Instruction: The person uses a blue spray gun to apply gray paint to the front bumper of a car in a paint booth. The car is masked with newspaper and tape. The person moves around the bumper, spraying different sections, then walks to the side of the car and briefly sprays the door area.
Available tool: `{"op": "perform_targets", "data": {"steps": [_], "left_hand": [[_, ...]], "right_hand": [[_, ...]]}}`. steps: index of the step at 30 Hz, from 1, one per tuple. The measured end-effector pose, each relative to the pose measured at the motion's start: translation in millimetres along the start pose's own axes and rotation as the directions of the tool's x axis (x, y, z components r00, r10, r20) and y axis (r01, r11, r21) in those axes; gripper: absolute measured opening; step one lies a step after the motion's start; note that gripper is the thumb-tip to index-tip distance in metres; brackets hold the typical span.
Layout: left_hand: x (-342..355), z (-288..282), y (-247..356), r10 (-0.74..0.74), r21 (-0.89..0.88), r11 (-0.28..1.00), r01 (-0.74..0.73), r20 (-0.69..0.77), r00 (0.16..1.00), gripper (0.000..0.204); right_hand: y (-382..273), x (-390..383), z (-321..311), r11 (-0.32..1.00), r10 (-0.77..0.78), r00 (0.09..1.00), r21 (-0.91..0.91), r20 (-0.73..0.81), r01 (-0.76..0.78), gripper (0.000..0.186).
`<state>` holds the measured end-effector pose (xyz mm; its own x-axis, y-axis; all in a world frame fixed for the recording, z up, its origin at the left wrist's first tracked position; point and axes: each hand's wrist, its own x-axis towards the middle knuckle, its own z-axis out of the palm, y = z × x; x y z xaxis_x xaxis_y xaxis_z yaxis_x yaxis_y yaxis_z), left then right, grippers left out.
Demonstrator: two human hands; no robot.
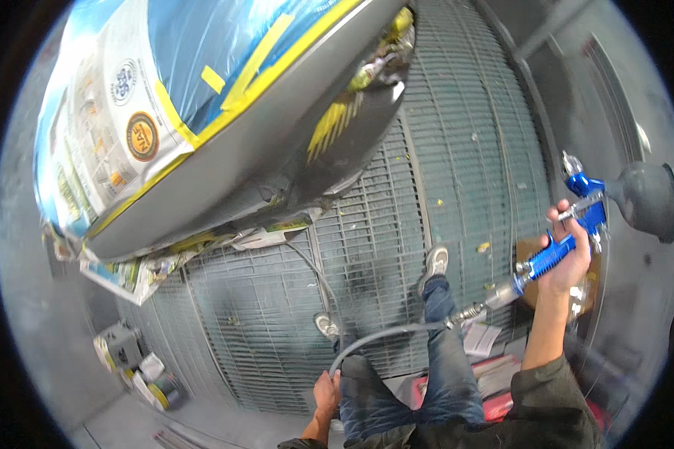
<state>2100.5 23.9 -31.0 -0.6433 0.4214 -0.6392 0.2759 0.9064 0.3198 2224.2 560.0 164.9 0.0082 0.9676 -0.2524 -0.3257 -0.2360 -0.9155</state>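
My right hand grips a blue spray gun at the right, its silver nozzle pointing upward and a dark grey cup on its side. A silver fitting joins its handle to a grey air hose. My left hand is closed around that hose low in the middle. A grey car body panel fills the upper left, bordered by yellow masking tape and covered above with blue and printed plastic sheeting. Torn paper masking hangs along its lower edge.
My feet stand on a metal grate floor. A dark ledge and wall run along the right. Grey containers and tape rolls sit at the lower left. A cardboard piece, papers and red items lie behind my right arm and leg.
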Motion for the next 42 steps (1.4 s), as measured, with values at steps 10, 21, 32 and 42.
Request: {"op": "perform_targets", "data": {"steps": [10, 21, 32, 42], "left_hand": [[-57, -112, -256, -0.143, 0.164, 0.979, 0.124, 0.104, 0.984, 0.04], [-21, -87, -174, 0.044, 0.119, 0.992, -0.051, 0.062, 0.997, 0.038], [-64, -86, -127, 0.074, 0.196, 0.975, -0.104, 0.156, 0.985, 0.019], [-58, -50, -115, 0.012, 0.141, 0.99, -0.005, -0.044, 0.999, 0.031]], "right_hand": [[104, -247, 40, 0.909, 0.351, 0.863, 0.089, 0.364, -0.408, 0.039], [46, -189, 42, 0.994, -0.048, 0.998, -0.101, -0.028, 0.045, 0.033], [48, -229, -22, 0.923, 0.373, 0.835, -0.252, 0.405, -0.29, 0.051], [17, -162, -39, 0.997, 0.009, 0.999, -0.072, 0.041, -0.006, 0.033]]}}
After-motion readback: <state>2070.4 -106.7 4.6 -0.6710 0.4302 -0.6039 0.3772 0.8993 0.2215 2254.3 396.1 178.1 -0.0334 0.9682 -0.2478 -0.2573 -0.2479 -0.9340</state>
